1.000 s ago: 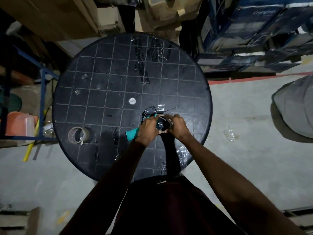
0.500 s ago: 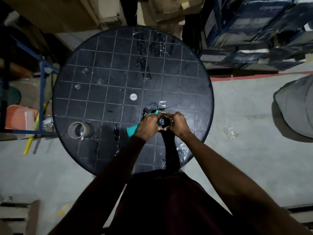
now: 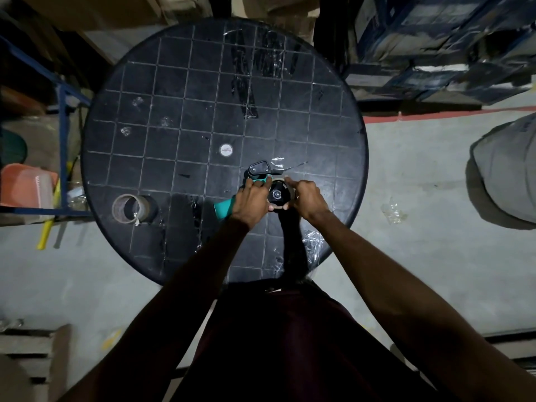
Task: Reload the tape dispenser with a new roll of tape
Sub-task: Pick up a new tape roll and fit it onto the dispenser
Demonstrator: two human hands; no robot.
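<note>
While on table (image 3: 185, 117), dispenser (image 3: 261, 171) between hands (image 3: 278, 195).

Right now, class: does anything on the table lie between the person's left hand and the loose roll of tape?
Nothing visible does. The left hand grips the tape dispenser; the loose tape roll lies apart near the table edge, only bare dark tiles with stuck tape scraps between.

A round black counter (image 3: 179, 117) with a grid pattern is standing on the grey floor (image 3: 420, 175). A brownish tape roll (image 3: 130, 208) is lying near its left edge, and a small white disc (image 3: 226, 150) is sitting near the middle.
</note>
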